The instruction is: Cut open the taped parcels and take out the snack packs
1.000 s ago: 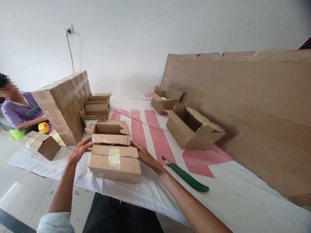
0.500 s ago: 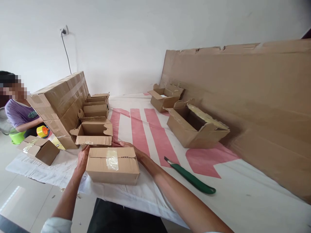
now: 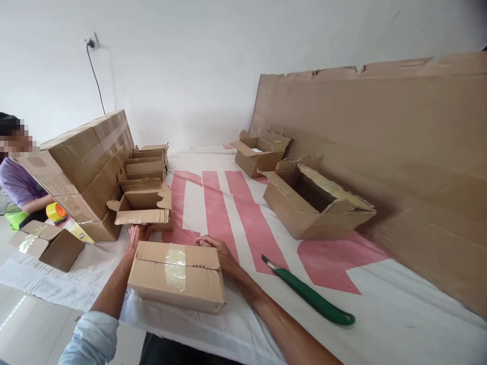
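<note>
A closed cardboard box, a strip of clear tape across its top seam, sits near the table edge in front of me. My left hand is beyond its far left corner, against the lower front of an open cardboard box; its fingertips are partly hidden under that box's front flap. Just behind the closed box's far right corner is my right hand, fingers loosely bent, with nothing visible in them. To its right lies a green-handled utility knife, blade exposed.
Several open boxes line a stack of taped cartons on the left. Two more open boxes, one nearer, stand by a large cardboard sheet. A small box, a tape roll and a seated person are at left.
My left hand has moved forward from the closed box's left side to the open box. My right hand has drawn back from the open box's side. The view has shifted slightly.
</note>
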`<act>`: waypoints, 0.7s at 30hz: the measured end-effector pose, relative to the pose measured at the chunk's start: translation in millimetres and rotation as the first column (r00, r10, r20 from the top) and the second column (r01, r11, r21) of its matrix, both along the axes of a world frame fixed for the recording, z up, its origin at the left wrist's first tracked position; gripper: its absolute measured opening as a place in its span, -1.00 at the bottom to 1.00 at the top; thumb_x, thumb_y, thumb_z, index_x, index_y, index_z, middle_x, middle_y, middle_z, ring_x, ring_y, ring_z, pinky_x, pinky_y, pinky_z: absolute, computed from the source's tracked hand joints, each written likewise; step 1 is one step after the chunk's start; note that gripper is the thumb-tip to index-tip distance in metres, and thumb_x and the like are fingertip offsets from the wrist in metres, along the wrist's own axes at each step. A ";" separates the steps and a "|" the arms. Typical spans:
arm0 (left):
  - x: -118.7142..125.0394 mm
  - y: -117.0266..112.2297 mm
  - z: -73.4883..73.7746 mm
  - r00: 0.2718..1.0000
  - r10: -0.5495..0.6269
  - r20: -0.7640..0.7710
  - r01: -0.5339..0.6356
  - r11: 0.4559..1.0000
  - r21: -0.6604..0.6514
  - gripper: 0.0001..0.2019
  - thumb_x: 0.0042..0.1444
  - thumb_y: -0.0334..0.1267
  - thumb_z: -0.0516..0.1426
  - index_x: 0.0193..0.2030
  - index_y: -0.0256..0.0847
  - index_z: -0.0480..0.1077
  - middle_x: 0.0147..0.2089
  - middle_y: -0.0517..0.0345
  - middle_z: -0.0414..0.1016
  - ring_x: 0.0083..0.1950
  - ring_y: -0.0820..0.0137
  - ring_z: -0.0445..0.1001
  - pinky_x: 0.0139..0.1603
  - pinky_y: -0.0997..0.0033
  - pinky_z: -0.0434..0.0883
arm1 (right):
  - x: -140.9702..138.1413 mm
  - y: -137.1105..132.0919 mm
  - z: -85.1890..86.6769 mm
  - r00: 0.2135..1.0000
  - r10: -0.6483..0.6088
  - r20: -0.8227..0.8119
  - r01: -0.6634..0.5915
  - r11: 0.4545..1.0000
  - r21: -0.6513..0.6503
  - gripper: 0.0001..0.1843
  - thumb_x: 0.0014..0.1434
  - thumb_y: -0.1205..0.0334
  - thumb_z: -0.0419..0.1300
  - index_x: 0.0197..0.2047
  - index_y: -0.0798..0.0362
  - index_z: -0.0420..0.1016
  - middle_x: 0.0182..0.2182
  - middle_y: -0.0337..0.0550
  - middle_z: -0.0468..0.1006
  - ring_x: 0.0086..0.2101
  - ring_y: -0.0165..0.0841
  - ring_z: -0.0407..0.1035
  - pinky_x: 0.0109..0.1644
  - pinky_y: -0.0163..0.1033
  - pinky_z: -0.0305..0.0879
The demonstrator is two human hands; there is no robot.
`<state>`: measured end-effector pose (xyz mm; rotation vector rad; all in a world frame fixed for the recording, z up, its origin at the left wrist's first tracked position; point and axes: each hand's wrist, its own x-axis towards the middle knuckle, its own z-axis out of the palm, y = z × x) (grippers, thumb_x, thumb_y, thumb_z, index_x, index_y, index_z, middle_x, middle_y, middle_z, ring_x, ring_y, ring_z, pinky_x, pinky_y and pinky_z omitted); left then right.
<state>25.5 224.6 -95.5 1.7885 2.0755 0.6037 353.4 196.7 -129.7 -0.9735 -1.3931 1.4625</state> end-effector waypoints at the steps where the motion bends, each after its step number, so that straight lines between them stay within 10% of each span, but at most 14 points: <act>1: 0.1 8.4 1.5 0.998 0.044 -0.034 -0.044 0.999 0.010 -0.57 0.35 0.18 0.12 -0.12 -0.10 0.64 -0.09 -0.23 0.68 0.24 -0.25 0.52 0.26 -0.16 0.35 | -0.1 0.4 -0.8 1.000 -0.003 0.001 0.003 1.000 0.001 -0.47 0.18 -0.32 0.34 -0.21 0.02 0.63 -0.35 -0.17 0.58 -0.34 -0.26 0.42 -0.25 -0.19 0.33; 21: 1.8 160.9 21.6 0.976 0.108 -0.191 -0.091 0.991 0.096 -0.71 0.36 -0.01 0.19 -0.09 -0.14 0.64 0.04 -0.20 0.68 0.28 -0.14 0.50 0.31 -0.08 0.36 | 8.2 9.1 -17.2 1.000 0.007 -0.016 -0.008 0.998 -0.063 -0.42 0.19 -0.38 0.32 -0.10 -0.02 0.71 -0.22 -0.05 0.66 -0.20 -0.14 0.55 -0.06 -0.05 0.50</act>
